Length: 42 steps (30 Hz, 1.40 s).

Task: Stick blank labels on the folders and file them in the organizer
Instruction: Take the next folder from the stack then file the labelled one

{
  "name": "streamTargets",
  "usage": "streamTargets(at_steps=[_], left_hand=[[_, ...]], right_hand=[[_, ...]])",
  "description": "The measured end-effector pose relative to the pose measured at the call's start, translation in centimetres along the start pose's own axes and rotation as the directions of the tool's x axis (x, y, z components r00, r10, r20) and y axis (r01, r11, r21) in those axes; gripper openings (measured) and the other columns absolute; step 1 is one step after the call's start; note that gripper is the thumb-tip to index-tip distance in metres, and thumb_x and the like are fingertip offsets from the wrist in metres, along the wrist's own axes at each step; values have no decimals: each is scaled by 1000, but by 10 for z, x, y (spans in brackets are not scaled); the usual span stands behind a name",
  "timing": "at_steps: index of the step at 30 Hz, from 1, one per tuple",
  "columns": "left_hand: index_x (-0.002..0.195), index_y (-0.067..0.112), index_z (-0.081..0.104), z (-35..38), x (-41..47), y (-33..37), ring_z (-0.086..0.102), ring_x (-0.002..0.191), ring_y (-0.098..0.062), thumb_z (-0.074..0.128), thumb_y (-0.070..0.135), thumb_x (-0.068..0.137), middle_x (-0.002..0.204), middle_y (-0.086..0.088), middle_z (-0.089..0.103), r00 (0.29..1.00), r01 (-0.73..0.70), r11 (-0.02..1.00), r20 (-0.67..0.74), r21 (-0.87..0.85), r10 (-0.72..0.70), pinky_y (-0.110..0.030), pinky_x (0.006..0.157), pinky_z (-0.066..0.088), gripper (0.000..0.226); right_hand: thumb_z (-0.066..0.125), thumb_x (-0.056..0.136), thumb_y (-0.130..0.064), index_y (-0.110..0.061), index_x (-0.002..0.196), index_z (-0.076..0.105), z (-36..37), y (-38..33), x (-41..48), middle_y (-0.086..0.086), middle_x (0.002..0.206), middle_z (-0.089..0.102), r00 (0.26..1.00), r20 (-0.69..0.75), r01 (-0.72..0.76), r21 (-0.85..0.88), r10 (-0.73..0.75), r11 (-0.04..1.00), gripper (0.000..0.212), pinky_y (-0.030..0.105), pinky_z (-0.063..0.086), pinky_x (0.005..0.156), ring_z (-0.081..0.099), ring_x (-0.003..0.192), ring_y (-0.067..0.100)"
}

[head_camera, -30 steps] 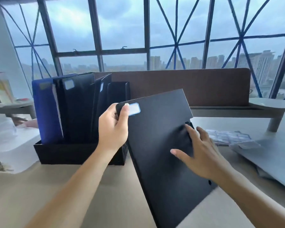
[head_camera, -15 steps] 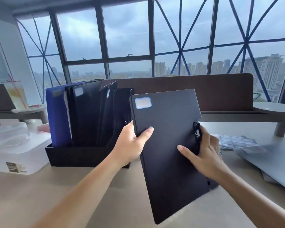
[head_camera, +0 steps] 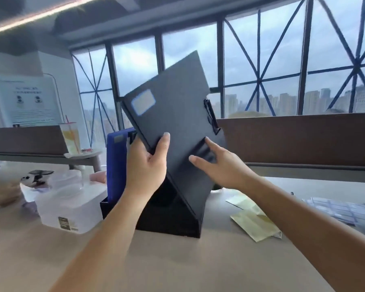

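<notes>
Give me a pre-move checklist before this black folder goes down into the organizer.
1. Label on: ok. The label sits at the upper left corner of the black folder.
2. Grip: ok. The left hand grips the folder's left edge, and the right hand lies with straight fingers on its face.
3. Folder upright: not ok. It is tilted.
4. Lower end in a slot of the organizer: cannot tell. It is dark there and partly hidden.
5. Free slot: cannot tell.
6. Neighbour filed: ok. The blue folder stands at the organizer's left end.
</notes>
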<state>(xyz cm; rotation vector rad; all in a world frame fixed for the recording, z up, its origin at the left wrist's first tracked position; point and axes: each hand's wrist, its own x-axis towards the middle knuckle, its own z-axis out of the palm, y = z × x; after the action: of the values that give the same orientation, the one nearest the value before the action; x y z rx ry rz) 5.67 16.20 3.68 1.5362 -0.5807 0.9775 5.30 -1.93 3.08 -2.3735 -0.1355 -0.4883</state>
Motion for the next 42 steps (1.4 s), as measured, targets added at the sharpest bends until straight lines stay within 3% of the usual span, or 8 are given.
streamTargets(at_steps=[4, 9, 19, 28, 32, 36, 40, 42], left_hand=[[104, 10, 66, -36, 22, -20, 63, 83, 5, 64, 22, 93, 96, 5, 70, 988, 55, 998, -146, 18, -51, -11, 78, 48, 16], [108, 3, 65, -67, 43, -30, 61, 82, 10, 61, 17, 94, 95, 6, 69, 992, -18, 985, -118, 172, 39, -7, 76, 44, 20], [126, 22, 56, -52, 42, -86, 57, 92, 19, 54, 6, 96, 106, 21, 63, 963, 110, 963, 215, 245, -164, -2, 81, 42, 34], [120, 25, 69, -38, 41, -119, 65, 84, 7, 69, 18, 90, 92, 23, 69, 942, 130, 918, 241, 375, -232, 0, 74, 43, 31], [133, 23, 60, -39, 33, -135, 69, 84, -6, 69, 16, 90, 114, 4, 70, 941, 181, 913, 206, 365, -269, -32, 83, 59, 44], [127, 20, 62, -40, 23, -129, 61, 75, 5, 65, 24, 93, 117, 5, 67, 958, 122, 862, 170, 492, -233, -6, 73, 46, 34], [114, 17, 66, -37, -1, -116, 58, 70, 1, 62, 24, 95, 107, 2, 66, 965, 48, 859, 197, 510, -171, -1, 63, 40, 21], [108, 20, 67, -27, -18, -106, 60, 74, 0, 60, 26, 95, 96, 7, 67, 943, 57, 885, 267, 461, -200, -3, 61, 42, 16]], right_hand=[[50, 85, -72, -35, 157, 6, 31, -38, 39, 3, 152, 43, 993, 87, 86, -52, -81, 995, 92, 35, 41, 104, 49, 130, 24], [46, 90, -68, -41, 155, -3, 64, -67, 66, -3, 87, 61, 979, 165, 121, 17, -122, 992, 87, 26, 40, 61, 53, 71, 8], [44, 91, -20, -44, 153, -12, 113, -62, 103, 9, 97, 63, 991, 103, 82, 61, -88, 995, 87, 28, 44, 54, 62, 70, 22], [52, 92, -21, -45, 153, -10, 129, -29, 117, 8, 87, 65, 995, 101, 19, 64, -26, 998, 90, 30, 47, 53, 61, 62, 21], [52, 92, -20, -42, 153, -12, 142, -22, 119, 9, 87, 64, 989, 146, 36, 23, -39, 999, 91, 30, 46, 52, 60, 62, 19], [54, 95, -25, -41, 154, -8, 146, -14, 119, 9, 94, 67, 980, 190, 66, -10, -63, 998, 88, 38, 57, 65, 66, 72, 22], [57, 96, -32, -34, 155, 18, 130, 1, 107, 8, 141, 54, 977, 175, 127, -17, -122, 992, 71, 33, 50, 93, 58, 120, 26], [56, 97, -30, -26, 148, 40, 116, 14, 92, 4, 135, 60, 970, 180, 169, -16, -164, 985, 53, 31, 48, 94, 59, 113, 20]])
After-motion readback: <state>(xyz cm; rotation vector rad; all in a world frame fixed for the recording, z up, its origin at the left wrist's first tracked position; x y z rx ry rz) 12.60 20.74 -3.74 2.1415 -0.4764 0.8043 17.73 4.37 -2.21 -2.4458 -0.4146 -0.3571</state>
